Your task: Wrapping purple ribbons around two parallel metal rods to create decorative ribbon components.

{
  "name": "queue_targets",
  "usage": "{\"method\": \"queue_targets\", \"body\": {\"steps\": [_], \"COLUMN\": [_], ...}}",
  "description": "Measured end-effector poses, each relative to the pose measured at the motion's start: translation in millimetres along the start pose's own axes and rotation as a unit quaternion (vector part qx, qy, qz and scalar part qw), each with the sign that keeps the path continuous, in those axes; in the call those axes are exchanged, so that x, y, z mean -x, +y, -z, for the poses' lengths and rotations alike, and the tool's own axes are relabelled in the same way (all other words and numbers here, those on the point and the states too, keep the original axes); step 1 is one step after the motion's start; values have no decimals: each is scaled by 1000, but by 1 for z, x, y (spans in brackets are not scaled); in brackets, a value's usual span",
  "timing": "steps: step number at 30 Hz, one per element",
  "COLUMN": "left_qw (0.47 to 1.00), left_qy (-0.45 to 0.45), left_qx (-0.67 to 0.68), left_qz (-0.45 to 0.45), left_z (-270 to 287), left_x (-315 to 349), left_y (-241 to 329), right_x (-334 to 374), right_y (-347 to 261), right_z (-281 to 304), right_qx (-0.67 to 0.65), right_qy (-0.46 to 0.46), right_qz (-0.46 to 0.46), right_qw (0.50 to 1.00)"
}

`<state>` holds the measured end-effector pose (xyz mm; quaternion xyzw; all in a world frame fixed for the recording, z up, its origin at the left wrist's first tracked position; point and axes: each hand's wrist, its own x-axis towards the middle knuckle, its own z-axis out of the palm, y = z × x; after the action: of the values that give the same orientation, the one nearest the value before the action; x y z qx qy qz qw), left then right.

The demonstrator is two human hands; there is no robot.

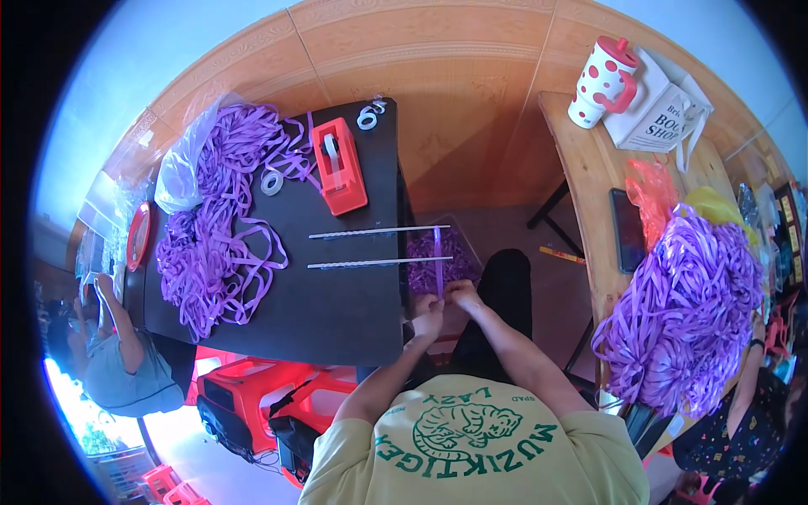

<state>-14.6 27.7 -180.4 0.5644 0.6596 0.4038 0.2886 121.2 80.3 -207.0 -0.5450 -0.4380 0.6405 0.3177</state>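
Observation:
Two thin, pale rods [353,265] lie parallel on the dark table, their ends reaching past its right edge. A purple ribbon strip [438,252] runs across those ends toward me. At its near end, my left hand [427,317] is closed, pinching the ribbon. Close beside it, my right hand [464,295] is closed too, fingertips at the same ribbon end; the exact grip is too small to make out. Below the rods, a clear container [476,244] holds more purple ribbon [459,268], partly hidden by my leg.
On the dark table [337,311] are a large purple ribbon heap [198,269], a red tape dispenser [341,168] and tape rolls [271,183]. The wooden table [589,177] at right carries another ribbon pile [682,311], a phone [624,229] and a dotted tumbler [599,84]. People sit at both sides.

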Motion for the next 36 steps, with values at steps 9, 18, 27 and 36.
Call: {"method": "queue_targets", "body": {"steps": [9,18,27,36], "left_qw": [999,995,991,981], "left_qy": [-35,-92,-107,-151], "left_qx": [1,33,83,117], "left_qz": [7,-2,-8,32], "left_z": [6,12,19,24], "left_x": [6,4,5,-3], "left_y": [-3,7,18,14], "right_x": [11,2,4,3], "right_y": [-27,-22,-16,-13], "right_z": [-9,-7,-11,-13], "right_qx": [-41,26,-19,-34], "right_qy": [9,52,-1,-41], "right_qz": [61,196,143,114], "right_qw": [997,979,990,992]}}
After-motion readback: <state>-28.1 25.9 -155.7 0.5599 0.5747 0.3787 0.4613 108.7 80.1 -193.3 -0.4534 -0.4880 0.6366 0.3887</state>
